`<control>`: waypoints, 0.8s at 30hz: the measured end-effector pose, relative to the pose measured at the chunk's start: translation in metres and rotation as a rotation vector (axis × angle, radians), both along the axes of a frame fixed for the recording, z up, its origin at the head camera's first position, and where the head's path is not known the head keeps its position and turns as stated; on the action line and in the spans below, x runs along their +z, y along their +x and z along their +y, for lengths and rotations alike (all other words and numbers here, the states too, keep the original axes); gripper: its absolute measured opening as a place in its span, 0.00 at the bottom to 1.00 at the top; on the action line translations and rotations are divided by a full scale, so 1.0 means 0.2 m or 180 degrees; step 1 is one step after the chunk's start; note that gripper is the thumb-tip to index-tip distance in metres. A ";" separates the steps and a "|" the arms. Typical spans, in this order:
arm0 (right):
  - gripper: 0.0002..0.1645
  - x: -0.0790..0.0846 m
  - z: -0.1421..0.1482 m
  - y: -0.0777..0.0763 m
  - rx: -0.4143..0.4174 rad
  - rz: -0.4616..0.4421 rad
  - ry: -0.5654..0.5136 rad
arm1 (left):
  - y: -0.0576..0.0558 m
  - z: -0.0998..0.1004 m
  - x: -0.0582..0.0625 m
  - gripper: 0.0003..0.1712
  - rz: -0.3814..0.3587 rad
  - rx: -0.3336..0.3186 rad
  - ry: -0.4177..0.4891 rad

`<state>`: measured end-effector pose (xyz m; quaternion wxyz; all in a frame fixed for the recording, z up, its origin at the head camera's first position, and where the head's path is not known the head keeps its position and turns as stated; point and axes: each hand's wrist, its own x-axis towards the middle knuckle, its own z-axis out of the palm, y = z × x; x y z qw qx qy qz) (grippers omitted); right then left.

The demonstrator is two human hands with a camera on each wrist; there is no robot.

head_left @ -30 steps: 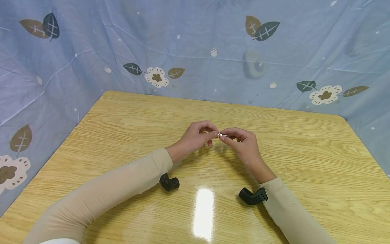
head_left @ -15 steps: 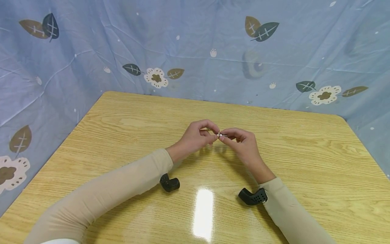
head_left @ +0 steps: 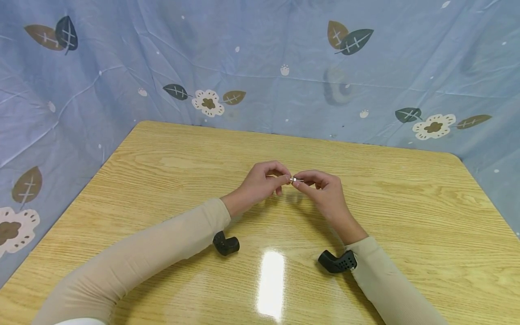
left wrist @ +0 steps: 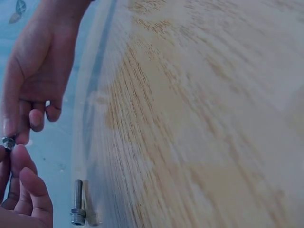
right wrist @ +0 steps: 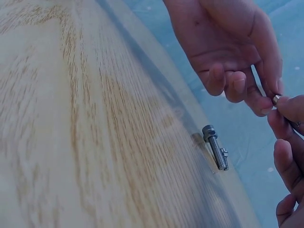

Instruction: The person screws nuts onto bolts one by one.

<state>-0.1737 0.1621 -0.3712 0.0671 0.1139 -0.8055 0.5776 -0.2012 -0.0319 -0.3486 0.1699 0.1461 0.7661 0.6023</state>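
Both hands meet over the middle of the table, fingertip to fingertip, at a small shiny metal bolt with a nut on it. My left hand pinches its left end between thumb and forefinger. From the other side, the thumb and forefinger of my right hand pinch it, partly covering the shank. On the table below lies a larger socket-head bolt with a nut near its head. A smaller bolt shows just behind it in the right wrist view. The head view hides both behind the hands.
The wooden table reaches back to a blue patterned curtain along its far and left sides. Black wrist mounts stick out from both beige sleeves. A bright light reflection marks the tabletop near the front.
The left fingers shift slightly on the small bolt, the lower ones drawing in and then dropping again. The right hand stays nearly still.
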 end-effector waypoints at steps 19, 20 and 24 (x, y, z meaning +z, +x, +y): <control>0.13 0.00 0.00 0.01 0.0031 -0.0040 -0.0005 | 0.00 0.00 0.00 0.06 0.0160 -0.0104 0.0124; 0.12 0.00 0.00 0.01 0.0024 -0.0034 0.0002 | 0.01 0.00 0.00 0.05 0.0132 -0.0078 0.0096; 0.12 0.00 0.00 0.01 0.0019 -0.0017 -0.0006 | 0.01 0.00 0.00 0.06 0.0078 -0.0016 0.0004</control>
